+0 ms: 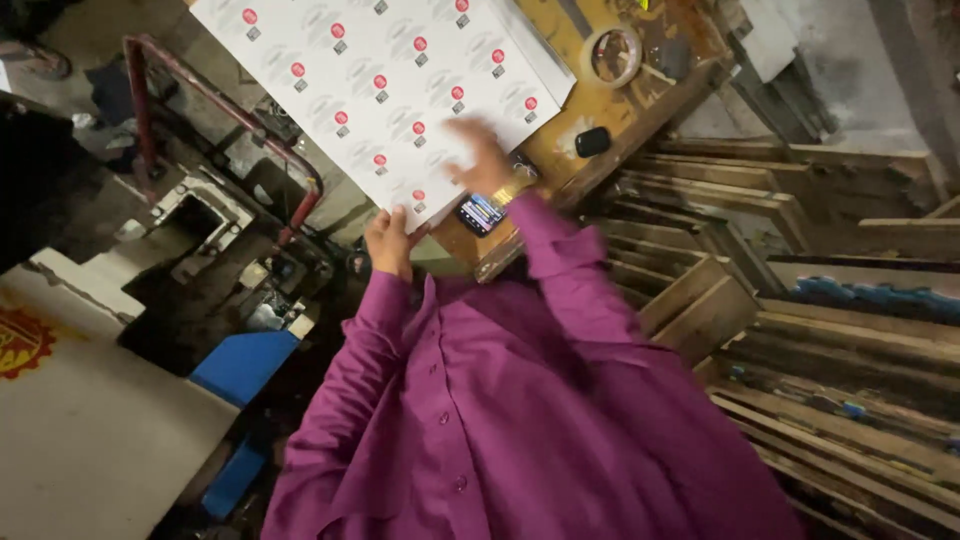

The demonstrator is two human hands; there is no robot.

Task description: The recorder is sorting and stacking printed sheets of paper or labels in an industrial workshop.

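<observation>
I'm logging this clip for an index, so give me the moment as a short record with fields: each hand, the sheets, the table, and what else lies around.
left hand: grips the near corner of the printed sheets
right hand: motion-blurred, flat on top of the sheets; wristwatch on that wrist
printed sheets: white stack with rows of red round marks, lying on the table
table: worn yellow-brown wooden top
tape roll: on the table beyond the sheets
small black object: on the table, beside the sheets
wooden pallets: stacked to the right
sleeves: purple
</observation>
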